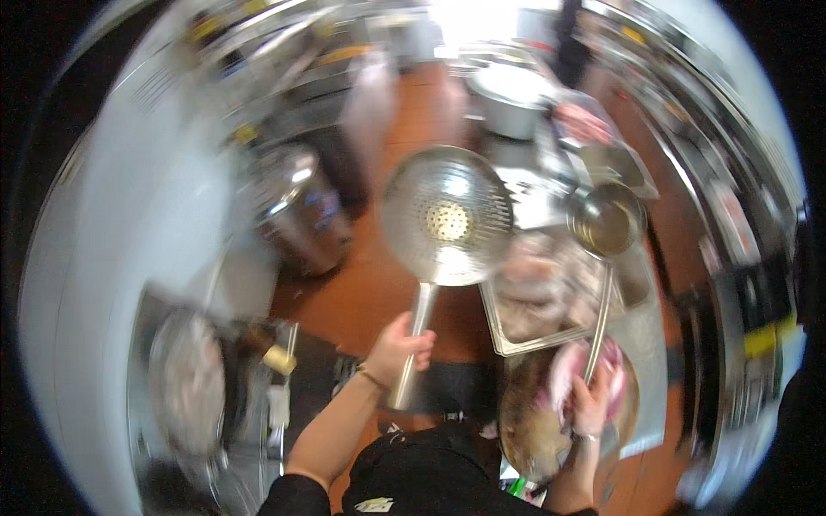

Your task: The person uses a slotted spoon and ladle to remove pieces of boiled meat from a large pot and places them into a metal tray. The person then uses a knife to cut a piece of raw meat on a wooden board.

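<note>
My left hand (398,350) is closed round the handle of a large round metal skimmer (446,215), whose perforated bowl is raised in front of me over the floor. In my right hand (594,402) is the long thin handle of a metal ladle (607,218). The ladle's bowl hangs above the far right end of a metal tray (503,344) that holds pale pieces, perhaps meat, blurred by motion. Beneath my right hand a round board (525,426) carries something pink and purple (565,378), too smeared to name.
A tall metal pot (301,211) stands on the left. At the lower left is a wide round pan (187,383) on a metal unit. Farther back on the right sit a large white-topped pot (509,103) and pink raw-looking pieces (585,123). Shelving (688,129) lines the right side.
</note>
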`<state>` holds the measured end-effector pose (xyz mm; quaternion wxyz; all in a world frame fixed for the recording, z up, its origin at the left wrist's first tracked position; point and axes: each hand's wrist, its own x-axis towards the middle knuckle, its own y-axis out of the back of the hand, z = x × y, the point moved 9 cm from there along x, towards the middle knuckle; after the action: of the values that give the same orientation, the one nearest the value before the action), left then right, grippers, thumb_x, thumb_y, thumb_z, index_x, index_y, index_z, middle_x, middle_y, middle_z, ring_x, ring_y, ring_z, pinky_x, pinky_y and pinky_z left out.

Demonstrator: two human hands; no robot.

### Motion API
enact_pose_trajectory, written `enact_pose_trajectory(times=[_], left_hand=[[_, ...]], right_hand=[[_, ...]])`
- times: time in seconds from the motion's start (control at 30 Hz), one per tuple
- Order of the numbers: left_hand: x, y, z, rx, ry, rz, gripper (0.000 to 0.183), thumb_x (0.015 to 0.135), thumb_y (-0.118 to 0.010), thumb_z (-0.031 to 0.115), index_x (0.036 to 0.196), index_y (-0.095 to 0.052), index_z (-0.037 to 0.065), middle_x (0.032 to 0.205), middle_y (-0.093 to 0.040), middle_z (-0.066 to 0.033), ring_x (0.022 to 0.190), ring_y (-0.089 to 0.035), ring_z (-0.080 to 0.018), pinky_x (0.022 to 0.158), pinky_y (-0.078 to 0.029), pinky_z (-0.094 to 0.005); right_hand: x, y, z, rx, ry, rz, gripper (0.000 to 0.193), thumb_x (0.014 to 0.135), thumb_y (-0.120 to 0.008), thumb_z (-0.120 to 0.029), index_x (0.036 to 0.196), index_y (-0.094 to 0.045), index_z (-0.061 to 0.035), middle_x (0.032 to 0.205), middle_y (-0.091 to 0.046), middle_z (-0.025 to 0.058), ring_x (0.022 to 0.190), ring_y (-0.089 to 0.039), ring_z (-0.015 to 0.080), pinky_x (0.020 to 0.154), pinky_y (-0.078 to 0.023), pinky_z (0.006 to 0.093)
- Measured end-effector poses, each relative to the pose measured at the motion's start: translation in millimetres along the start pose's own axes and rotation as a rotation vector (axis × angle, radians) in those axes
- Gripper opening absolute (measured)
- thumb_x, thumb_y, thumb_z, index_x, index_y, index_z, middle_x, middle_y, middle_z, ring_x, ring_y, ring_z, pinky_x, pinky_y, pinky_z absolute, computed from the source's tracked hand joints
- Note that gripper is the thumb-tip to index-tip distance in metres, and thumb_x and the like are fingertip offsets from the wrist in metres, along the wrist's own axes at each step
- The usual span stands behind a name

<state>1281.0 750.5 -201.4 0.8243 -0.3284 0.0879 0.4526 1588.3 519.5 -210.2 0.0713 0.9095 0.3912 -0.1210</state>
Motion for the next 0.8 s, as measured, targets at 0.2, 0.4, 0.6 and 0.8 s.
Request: enact_pose_trajectory(times=[0.2, 0.4, 0.6, 0.8], left_hand=[[-166, 141, 48, -0.186, -0.206, 0.224, 0.035, 0.087, -0.061, -0.002, 0.118, -0.044, 0.002, 0.083, -0.052, -0.0038, 0.06, -0.051, -0.0093, 0.051, -0.045, -0.0253], [-440, 334, 70, 0.186, -0.33, 1.112, 0.037, 0.087, -0.06, 0.001, 0.12, -0.043, 0.004, 0.077, -0.054, -0.0017, 0.052, -0.053, -0.0095, 0.043, -0.047, -0.0263], [-667, 500, 61, 0.881, 0.252, 1.742, 0.054, 0.079, -0.061, 0.01, 0.126, -0.039, -0.005, 0.094, -0.065, -0.0355, 0.093, -0.063, -0.0522, 0.086, -0.05, -0.0545], [-722, 621, 37, 0.91, 0.435, 1.723, 0.052, 0.08, -0.06, 0.008, 0.124, -0.037, -0.007, 0.102, -0.064, -0.0353, 0.099, -0.063, -0.0507, 0.091, -0.05, -0.0542]], right_hand=[[7, -159, -30, 0.027, 0.067, -0.394, 0.051, 0.091, -0.056, -0.003, 0.14, -0.044, -0.0034, 0.071, -0.052, -0.0008, 0.043, -0.042, 0.0071, 0.036, -0.032, 0.0211], [-98, -388, -55, -0.193, 0.017, -1.034, 0.058, 0.088, -0.056, 0.001, 0.144, -0.042, -0.0023, 0.082, -0.055, -0.0005, 0.056, -0.049, 0.0076, 0.047, -0.039, 0.022], [-246, -633, -38, -0.568, 0.52, -1.323, 0.058, 0.086, -0.054, -0.001, 0.143, -0.042, 0.0021, 0.079, -0.058, 0.0051, 0.064, -0.055, 0.01, 0.057, -0.045, 0.026], [-346, -826, -8, -1.167, 1.182, -1.16, 0.064, 0.085, -0.053, -0.005, 0.145, -0.031, -0.0005, 0.116, -0.06, 0.028, 0.103, -0.062, 0.0452, 0.086, -0.053, 0.0491]])
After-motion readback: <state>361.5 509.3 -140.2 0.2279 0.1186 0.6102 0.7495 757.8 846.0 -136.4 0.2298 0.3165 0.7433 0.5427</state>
